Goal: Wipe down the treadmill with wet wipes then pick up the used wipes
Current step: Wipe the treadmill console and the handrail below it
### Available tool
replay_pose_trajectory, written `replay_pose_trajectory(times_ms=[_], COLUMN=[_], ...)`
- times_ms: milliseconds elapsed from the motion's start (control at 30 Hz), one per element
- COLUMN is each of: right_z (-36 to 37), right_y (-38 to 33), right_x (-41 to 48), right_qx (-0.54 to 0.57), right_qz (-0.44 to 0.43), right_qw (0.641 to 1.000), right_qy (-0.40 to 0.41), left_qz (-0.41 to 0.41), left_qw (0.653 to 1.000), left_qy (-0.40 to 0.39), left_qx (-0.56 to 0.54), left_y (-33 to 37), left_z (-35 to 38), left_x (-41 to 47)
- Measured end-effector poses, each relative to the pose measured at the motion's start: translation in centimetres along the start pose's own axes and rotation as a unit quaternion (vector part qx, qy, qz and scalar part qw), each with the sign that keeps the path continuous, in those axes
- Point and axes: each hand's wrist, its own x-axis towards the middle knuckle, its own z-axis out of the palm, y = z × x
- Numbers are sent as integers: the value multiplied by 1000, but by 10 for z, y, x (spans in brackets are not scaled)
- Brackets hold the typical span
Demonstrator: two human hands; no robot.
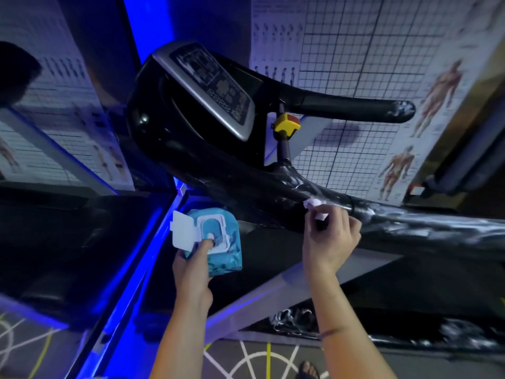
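The white wipe (pixel 314 205) is bunched up small at the tips of the right hand (pixel 330 236). The fingers there are curled together and pinch it against the black treadmill rail (pixel 410 222). Just past those fingers the rail looks shiny and streaky. The wipe is only a tiny ball, so it could slip out of the pinch and drop down under the rail. The bare fingertips could also rub the rail and miss spots. The left hand (pixel 191 266) holds the blue pack (pixel 226 250) of wet wipes. Its fingers wrap under the pack and its thumb pushes into the hole on top. The white lid (pixel 181 228) stands open just beside the thumb. The thumb hides the hole, so nobody can tell how many wipes are left inside. With the lid open the wipes could dry out. The soft pack is held by one hand only, so it could tip and fall. Far above both hands sits the console (pixel 210 86).
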Motion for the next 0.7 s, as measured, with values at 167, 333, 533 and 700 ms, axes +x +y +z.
replay_pose_trajectory(times_ms=[167, 333, 533, 700], right_z=[-22, -37, -31, -14], right_y=[21, 24, -6, -49], right_x=[5, 10, -9, -19], right_qx=[19, 91, 156, 177], right_qz=[110, 217, 71, 21], right_qw=[994, 972, 982, 973], right_qy=[-3, 3, -78, -149], left_qz=[-6, -8, -3, -1], left_qw=[1000, 1000, 1000, 1000], left_qy=[-15, -24, -14, 0], left_qx=[7, 12, 2, 5], left_y=[-5, -3, 4, 12], left_z=[3, 1, -8, -22], left_x=[-12, -21, -24, -24])
